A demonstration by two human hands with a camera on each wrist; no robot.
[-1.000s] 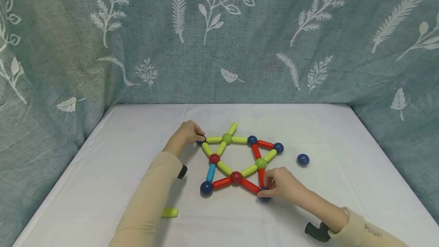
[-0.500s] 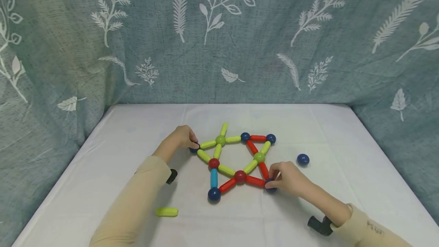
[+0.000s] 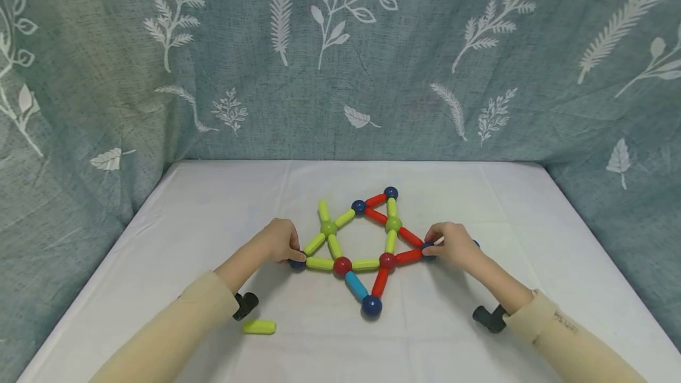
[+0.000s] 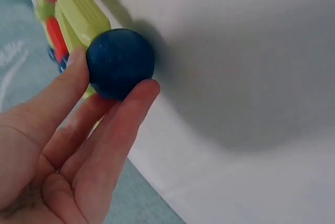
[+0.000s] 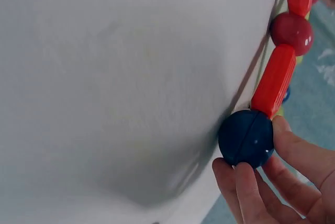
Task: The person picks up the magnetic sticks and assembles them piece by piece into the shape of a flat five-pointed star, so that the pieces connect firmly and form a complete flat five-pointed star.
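Observation:
My left hand (image 3: 278,240) pinches a dark blue ball (image 4: 121,63) at the left corner of a flat magnetic ball-and-rod frame. At the right corner, another dark blue ball (image 5: 246,139) is held between thumb and fingers of my right hand (image 3: 451,246). Yellow-green rods (image 3: 365,265), red rods (image 3: 380,282) and one light blue rod (image 3: 356,286) join the balls into a ring with triangles. Two red balls (image 3: 343,266) sit along its near side, and a dark blue ball (image 3: 371,307) forms the near tip. A yellow-green rod (image 3: 323,210) sticks out at the far left, its outer end free.
A loose yellow-green rod (image 3: 259,327) lies on the white-covered table (image 3: 319,353), near my left forearm. Just behind my right hand, a loose dark blue ball (image 3: 476,243) is mostly hidden. A patterned green-blue curtain (image 3: 340,111) hangs behind the table.
The frame has turned counterclockwise with both hands holding it: my left hand came nearer and left, my right hand went farther and right. The near blue ball swung right.

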